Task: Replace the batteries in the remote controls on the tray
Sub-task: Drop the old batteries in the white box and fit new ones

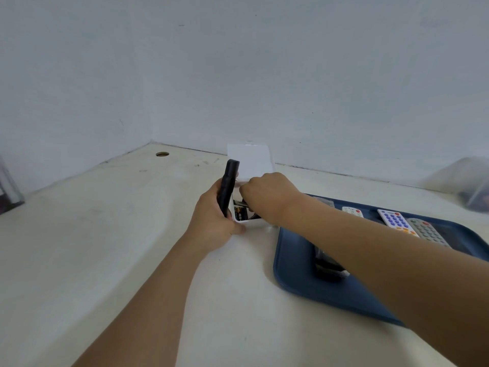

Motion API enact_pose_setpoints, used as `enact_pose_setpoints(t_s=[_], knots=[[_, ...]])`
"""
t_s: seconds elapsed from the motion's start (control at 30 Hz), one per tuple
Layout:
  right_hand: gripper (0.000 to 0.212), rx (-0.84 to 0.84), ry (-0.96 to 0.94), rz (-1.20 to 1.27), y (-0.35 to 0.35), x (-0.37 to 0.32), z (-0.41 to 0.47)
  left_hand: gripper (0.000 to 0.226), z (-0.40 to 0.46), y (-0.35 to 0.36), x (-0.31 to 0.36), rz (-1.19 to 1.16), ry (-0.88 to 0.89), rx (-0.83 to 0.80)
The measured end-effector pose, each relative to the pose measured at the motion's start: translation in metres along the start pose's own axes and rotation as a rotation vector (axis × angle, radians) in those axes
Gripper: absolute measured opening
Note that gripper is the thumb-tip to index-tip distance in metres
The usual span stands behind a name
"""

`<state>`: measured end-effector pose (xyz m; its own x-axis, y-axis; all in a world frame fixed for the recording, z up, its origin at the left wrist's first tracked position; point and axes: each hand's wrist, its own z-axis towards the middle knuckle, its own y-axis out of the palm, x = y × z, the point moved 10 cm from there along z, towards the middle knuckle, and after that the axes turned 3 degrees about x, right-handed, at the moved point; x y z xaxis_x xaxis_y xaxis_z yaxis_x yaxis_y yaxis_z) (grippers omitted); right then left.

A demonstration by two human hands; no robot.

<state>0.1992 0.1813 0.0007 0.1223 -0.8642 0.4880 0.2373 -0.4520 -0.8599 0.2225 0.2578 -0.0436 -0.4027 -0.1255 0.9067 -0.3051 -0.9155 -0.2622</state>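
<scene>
My left hand is shut on a black remote, held upright just left of a small white box whose lid stands open. Batteries lie inside the box. My right hand reaches into the box with its fingers curled down among the batteries; what they hold is hidden. To the right lies a blue tray with a white remote, a white remote with purple buttons, a grey remote and a dark object partly under my right forearm.
The cream table meets the wall at the back, with a round cable hole at the far left. A clear plastic container stands at the far right. A dark framed object is at the left edge.
</scene>
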Motion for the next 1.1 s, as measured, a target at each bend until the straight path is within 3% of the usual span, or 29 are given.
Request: enact_pose_setpoints(t_s=[0.2,0.33,0.4,0.5,0.57,0.67,0.77,0.93,1.03,1.1], knots=[[0.037,-0.019,-0.024,-0.011,-0.001,0.001,-0.003,0.094,0.002,0.0,0.0,0.001,-0.016,0.008],[0.02,0.062,0.021,0.067,-0.002,0.015,0.0,0.09,0.003,-0.001,-0.003,0.002,-0.026,0.017],[0.014,0.19,0.12,0.395,-0.014,0.035,-0.006,0.089,0.005,-0.003,-0.01,-0.015,-0.06,0.034],[0.022,0.319,0.301,1.364,-0.011,0.069,-0.032,0.088,0.006,-0.006,-0.016,-0.031,-0.095,0.055],[0.021,0.229,0.475,1.906,0.017,0.078,-0.056,0.085,0.004,-0.007,-0.016,-0.026,-0.112,0.071],[0.021,-0.028,0.601,2.477,0.048,0.065,-0.084,0.073,0.001,-0.009,-0.019,0.01,-0.169,0.116],[0.021,-0.169,0.574,2.727,0.057,0.057,-0.101,0.064,-0.003,-0.014,-0.023,0.065,-0.214,0.179],[0.016,-0.225,0.455,2.951,0.057,0.061,-0.123,0.062,-0.02,-0.026,-0.01,0.153,-0.22,0.295],[0.017,-0.235,0.457,3.001,0.058,0.073,-0.14,0.054,-0.025,-0.02,0.008,-0.189,-0.22,0.38],[0.021,-0.178,0.499,2.903,0.062,0.089,-0.152,0.048,-0.02,0.015,0.024,-0.465,-0.259,0.254]])
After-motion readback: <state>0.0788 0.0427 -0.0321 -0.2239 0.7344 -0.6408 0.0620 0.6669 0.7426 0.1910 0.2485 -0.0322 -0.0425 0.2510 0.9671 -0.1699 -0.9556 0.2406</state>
